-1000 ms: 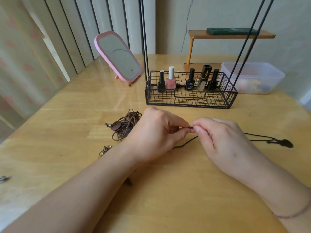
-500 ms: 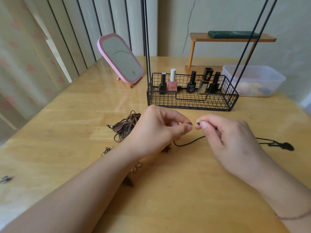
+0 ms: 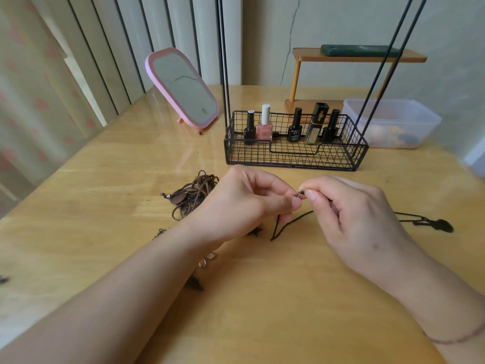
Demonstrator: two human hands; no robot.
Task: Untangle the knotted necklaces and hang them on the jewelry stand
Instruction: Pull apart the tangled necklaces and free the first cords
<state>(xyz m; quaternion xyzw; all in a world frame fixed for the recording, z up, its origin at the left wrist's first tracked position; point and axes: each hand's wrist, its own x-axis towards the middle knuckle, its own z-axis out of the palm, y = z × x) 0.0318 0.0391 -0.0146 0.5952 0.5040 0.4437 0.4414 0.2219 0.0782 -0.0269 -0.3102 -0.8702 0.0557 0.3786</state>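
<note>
left hand (image 3: 244, 203) and right hand (image 3: 349, 214) each pinch a clasp end of the black cord necklace (image 3: 288, 225) above the table (image 3: 262, 311).

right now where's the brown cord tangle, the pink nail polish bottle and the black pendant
brown cord necklace tangle (image 3: 195, 193), head view, middle of heap
pink nail polish bottle (image 3: 264, 130), head view, glass body
black pendant (image 3: 443, 225), head view, centre

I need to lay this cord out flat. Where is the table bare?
Bare table lies near you, between your forearms, and left of the brown cords. It is crowded around the wire basket and plastic box.
</note>
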